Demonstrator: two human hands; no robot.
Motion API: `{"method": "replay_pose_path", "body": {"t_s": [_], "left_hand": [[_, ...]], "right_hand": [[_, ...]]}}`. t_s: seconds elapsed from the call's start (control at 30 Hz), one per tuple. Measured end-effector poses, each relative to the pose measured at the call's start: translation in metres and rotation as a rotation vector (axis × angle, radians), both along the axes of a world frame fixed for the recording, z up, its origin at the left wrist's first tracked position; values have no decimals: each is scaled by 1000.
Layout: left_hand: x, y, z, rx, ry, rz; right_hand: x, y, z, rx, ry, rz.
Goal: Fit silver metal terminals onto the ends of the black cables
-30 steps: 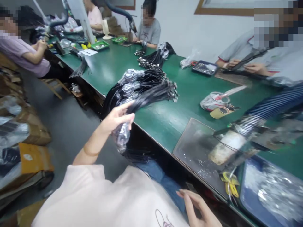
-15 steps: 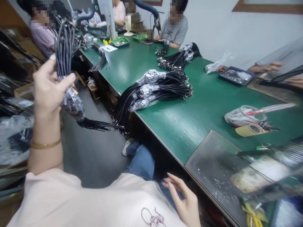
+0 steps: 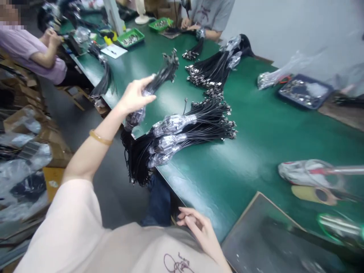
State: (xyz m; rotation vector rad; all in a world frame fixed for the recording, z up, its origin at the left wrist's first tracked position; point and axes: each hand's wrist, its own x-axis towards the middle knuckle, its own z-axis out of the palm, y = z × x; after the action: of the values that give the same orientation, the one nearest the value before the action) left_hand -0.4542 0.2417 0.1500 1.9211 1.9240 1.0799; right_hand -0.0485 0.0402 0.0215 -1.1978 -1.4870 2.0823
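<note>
Farther back, two green trays hold small metal parts, and a blue tray holds more. Left hand, arm outstretched, grips a cable bundle above the table, near the pile. Right hand rests loosely open at the table edge.

— What do the surfaces show at the table?

— A smooth green top with a soft sheen. The bundle of cords in the left hand is matt black, bright metal at the tips, its middle sleeved in glossy, crinkled clear plastic.

— And the rest?

— The pile of bundles has the same black cord, metal ends and shiny wrap. The dark mat looks dull and scuffed; the tape roll is tan, paper-like.
</note>
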Motion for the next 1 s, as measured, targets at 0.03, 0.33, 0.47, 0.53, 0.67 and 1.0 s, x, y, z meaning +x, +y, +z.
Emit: {"method": "replay_pose_path", "body": {"t_s": [0.03,0.33,0.47,0.53,0.67,1.0], "left_hand": [[11,14,-7,-110,-13,-42],[47,52,-22,-520,-143,-205],[38,68,-28,-608,-183,-302],[29,75,-31,-644,-201,-335],[7,77,-33,-695,-202,-312],[59,44,-55,-785,-87,-174]], "right_hand": [[0,1,13,-22,-29,-15],[-42,28,108,-43,-126,-30],[-66,54,124,7,-153,-2],[-77,65,131,26,-161,-11],[-93,77,143,31,-218,-42],[-148,92,132,22,-278,66]]}}
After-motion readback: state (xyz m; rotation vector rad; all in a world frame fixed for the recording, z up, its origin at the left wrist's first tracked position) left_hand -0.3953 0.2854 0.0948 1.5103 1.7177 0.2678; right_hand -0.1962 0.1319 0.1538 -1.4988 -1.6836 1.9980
